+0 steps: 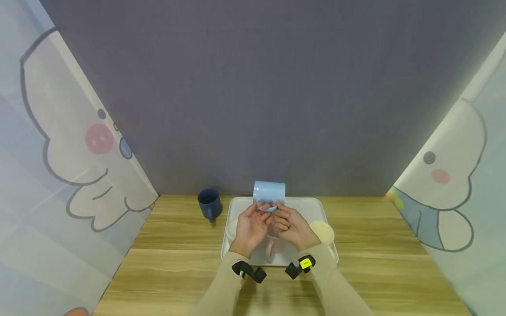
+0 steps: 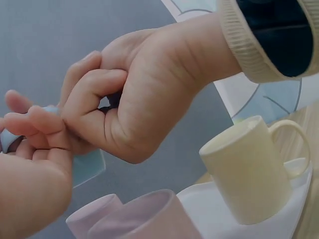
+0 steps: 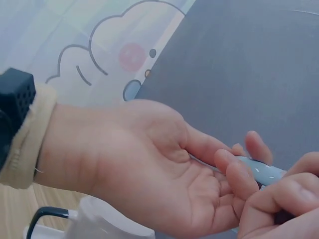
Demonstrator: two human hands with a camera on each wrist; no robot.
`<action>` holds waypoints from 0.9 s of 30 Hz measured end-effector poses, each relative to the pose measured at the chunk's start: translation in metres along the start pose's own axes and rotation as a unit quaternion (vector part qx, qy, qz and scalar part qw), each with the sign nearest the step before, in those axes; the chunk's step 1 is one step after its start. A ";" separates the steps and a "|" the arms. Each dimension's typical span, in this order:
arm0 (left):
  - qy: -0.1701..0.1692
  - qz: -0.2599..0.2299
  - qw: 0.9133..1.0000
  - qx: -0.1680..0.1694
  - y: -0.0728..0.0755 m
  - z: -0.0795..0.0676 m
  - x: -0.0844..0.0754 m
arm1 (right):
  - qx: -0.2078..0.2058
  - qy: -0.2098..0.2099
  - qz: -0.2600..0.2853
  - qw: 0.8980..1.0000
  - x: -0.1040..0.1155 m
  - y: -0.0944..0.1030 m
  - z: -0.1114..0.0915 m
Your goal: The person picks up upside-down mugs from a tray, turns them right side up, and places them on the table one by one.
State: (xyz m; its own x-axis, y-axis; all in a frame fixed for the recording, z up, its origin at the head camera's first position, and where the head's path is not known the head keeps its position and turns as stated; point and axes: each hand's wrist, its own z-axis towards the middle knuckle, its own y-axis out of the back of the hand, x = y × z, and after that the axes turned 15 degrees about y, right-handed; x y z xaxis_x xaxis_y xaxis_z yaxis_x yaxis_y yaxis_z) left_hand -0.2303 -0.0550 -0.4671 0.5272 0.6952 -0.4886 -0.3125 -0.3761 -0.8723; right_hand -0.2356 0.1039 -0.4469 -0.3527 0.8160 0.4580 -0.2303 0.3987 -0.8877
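Tray (image 1: 305,210): rests on table (image 1: 379,245), before wall (image 1: 269,87).
Outlying mug (image 1: 210,202): stands left of tray.
Right mug (image 1: 322,232): sits on tray.
Held mug (image 1: 269,192): between left hand (image 1: 252,228), right hand (image 1: 293,224) and wall.

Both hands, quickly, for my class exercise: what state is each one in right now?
Left hand: closed, holding the light-blue mug.
Right hand: closed, holding the same mug.

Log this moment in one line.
left hand: grips light-blue mug | right hand: grips same mug | mug pose: sideways | dark-blue mug: upright on table, left of tray | yellow mug: on tray
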 end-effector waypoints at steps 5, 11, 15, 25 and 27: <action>0.007 0.019 0.999 -0.031 0.000 -0.001 -0.002 | 0.024 0.006 0.042 0.999 -0.003 -0.002 -0.003; 0.007 0.188 0.963 -0.192 -0.001 -0.005 -0.005 | 0.051 0.072 -0.023 0.996 0.000 -0.006 -0.010; -0.040 0.385 0.875 -0.290 0.002 -0.014 -0.017 | 0.060 0.103 -0.074 0.990 0.010 -0.012 -0.019; -0.150 0.608 0.633 -0.455 0.044 -0.053 -0.064 | 0.025 0.158 -0.126 0.979 0.049 -0.007 -0.040; -0.137 0.639 0.599 -0.463 0.058 -0.062 -0.066 | 0.045 0.161 -0.111 0.980 0.058 -0.002 -0.044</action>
State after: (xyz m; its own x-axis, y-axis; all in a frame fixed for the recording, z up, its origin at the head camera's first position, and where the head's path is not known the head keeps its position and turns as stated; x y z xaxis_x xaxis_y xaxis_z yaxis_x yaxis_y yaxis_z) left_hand -0.2345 -0.1611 -0.4868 0.1364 -0.4951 -0.8580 0.3165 -0.7989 0.5114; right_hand -0.2155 0.1689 -0.4210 0.0152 0.8089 0.5877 -0.3537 0.5541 -0.7536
